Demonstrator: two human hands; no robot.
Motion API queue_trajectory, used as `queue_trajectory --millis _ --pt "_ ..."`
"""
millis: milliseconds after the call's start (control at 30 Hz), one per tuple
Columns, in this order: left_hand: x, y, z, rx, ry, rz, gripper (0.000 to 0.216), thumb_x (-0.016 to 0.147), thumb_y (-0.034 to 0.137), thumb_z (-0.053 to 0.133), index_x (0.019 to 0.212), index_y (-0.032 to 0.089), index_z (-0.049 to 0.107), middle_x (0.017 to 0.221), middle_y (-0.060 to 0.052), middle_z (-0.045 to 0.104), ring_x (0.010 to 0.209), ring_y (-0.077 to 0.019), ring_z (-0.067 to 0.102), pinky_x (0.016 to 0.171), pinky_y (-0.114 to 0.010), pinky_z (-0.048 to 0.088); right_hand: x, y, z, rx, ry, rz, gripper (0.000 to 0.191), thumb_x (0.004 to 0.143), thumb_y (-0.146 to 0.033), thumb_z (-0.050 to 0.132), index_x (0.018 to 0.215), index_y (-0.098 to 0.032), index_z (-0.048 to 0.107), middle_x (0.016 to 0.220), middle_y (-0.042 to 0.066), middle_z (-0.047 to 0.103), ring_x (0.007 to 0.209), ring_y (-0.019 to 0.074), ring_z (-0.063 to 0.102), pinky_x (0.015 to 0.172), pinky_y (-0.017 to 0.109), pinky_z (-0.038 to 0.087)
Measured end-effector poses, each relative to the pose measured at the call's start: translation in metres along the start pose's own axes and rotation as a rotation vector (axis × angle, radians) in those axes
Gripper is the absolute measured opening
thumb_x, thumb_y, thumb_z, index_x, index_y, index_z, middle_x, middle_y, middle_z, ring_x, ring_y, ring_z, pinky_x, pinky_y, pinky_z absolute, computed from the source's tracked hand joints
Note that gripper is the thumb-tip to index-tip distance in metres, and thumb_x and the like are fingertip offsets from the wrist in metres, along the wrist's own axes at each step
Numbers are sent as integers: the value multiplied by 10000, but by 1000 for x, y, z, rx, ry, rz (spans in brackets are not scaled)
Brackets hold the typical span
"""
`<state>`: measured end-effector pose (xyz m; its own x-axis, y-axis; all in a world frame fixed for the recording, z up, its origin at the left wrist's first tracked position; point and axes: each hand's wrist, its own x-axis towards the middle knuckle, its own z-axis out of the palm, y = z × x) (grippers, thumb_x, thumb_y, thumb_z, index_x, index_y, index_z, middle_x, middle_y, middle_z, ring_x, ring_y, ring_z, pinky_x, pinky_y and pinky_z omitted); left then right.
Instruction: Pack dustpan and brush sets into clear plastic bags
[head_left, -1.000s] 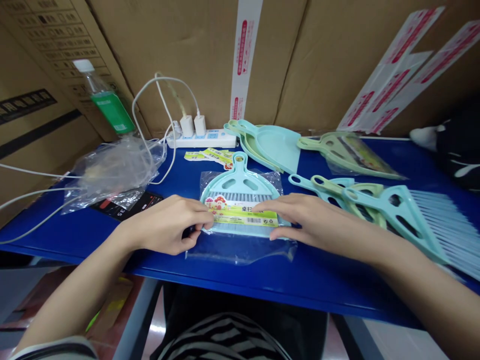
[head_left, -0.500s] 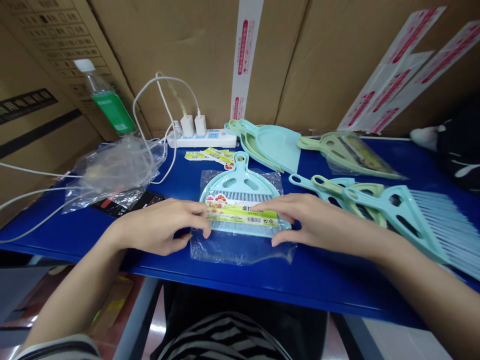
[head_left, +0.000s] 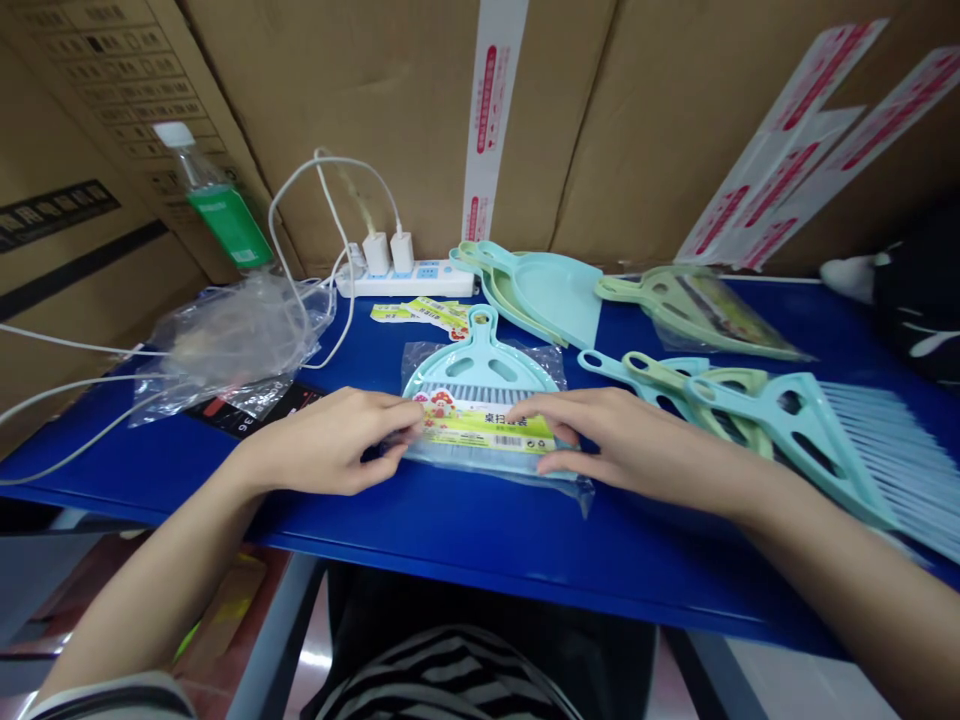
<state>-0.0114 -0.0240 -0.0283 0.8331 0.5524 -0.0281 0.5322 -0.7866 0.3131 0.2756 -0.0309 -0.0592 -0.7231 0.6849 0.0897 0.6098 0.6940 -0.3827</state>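
Observation:
A light blue mini brush and dustpan set (head_left: 480,372) with a yellow-green label lies in a clear plastic bag (head_left: 487,460) on the blue table (head_left: 465,530). My left hand (head_left: 337,440) pinches the bag's lower left edge beside the label. On the set's right side my right hand (head_left: 607,440) rests, thumb under the bag's folded flap and fingers on the label. The bag's open end is folded up under the set.
Loose blue and green brushes (head_left: 750,410) lie to the right, stacked dustpans (head_left: 540,290) and a bagged green set (head_left: 697,310) behind. A power strip (head_left: 405,278) with chargers, loose labels (head_left: 427,312), crumpled clear bags (head_left: 232,340) and a green-labelled bottle (head_left: 217,205) stand at the left. Cardboard boxes line the back.
The loose flap of the clear bag, earlier spread toward me in front of the set, is now folded up under it. Both hands shifted slightly toward the set's lower edge.

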Motion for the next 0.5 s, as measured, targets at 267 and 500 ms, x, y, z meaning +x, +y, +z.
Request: queue_trajectory --millis 267,500 --pt "5 -4 6 -16 20 27 239 986 262 396 862 190 588 846 -1 654 711 -118 606 642 -216 392 0 -1 -4 101 -72 -51 152 893 -225 505 757 -208 571 738 10 594 685 147 550 628 265 379" --pt "7 -3 7 6 20 -15 284 994 285 346 836 184 560 795 -9 632 652 -125 577 615 -234 387 -3 -6 -10 103 -121 -39 263 935 -222 404 739 -205 580 782 45 605 754 173 568 701 312 416"
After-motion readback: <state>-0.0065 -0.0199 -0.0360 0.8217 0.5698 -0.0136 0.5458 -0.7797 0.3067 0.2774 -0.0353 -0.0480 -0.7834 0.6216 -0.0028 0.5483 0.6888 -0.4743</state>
